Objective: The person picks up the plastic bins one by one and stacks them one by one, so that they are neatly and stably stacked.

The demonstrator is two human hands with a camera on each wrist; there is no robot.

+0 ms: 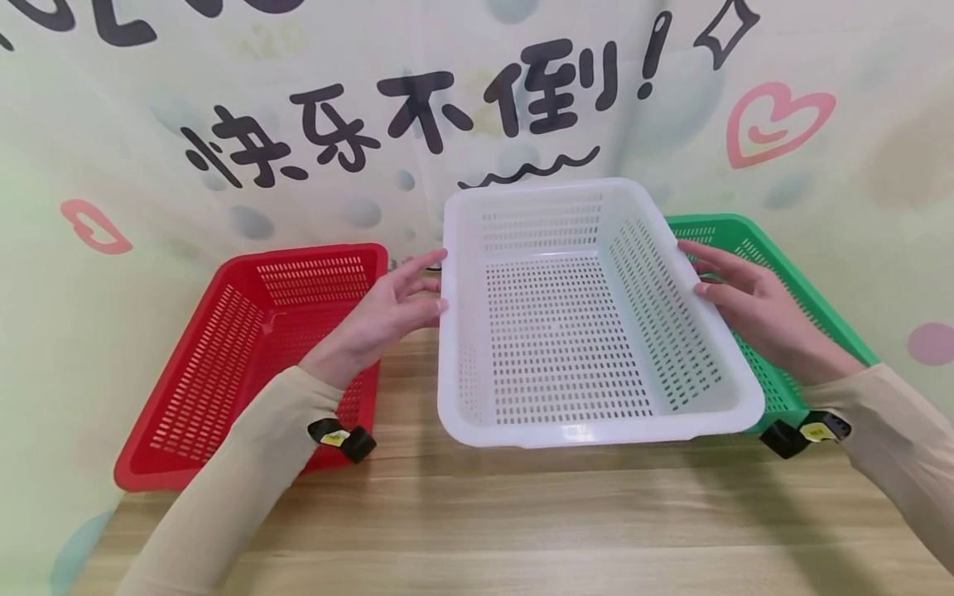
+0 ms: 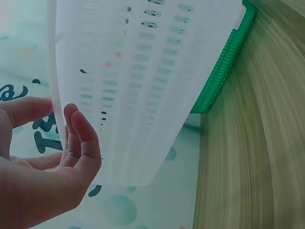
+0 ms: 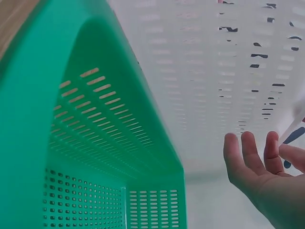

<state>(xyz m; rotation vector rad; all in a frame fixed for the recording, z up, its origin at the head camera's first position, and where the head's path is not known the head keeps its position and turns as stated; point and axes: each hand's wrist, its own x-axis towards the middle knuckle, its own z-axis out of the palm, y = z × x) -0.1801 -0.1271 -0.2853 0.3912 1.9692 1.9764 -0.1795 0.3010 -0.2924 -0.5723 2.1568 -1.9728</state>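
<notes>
A white perforated plastic basket [image 1: 566, 339] is held up above the table between both hands, its inside facing the head camera. My left hand [image 1: 383, 310] grips its left rim, with the thumb on the edge and the fingers under it, as the left wrist view shows. On the opposite rim, my right hand [image 1: 760, 306] holds the edge with fingertips curled against the outer wall. A red basket [image 1: 373, 331] stands left of the white one, partly behind my left arm. Behind my right hand is a green basket [image 3: 114, 119], partly covered by the white basket in the head view.
The baskets are over a wooden table [image 1: 477, 513]. A printed cloth [image 1: 313, 207] with dark lettering and hearts hangs directly behind the baskets. Black straps with a yellow label [image 1: 339, 437] sit at the wrists.
</notes>
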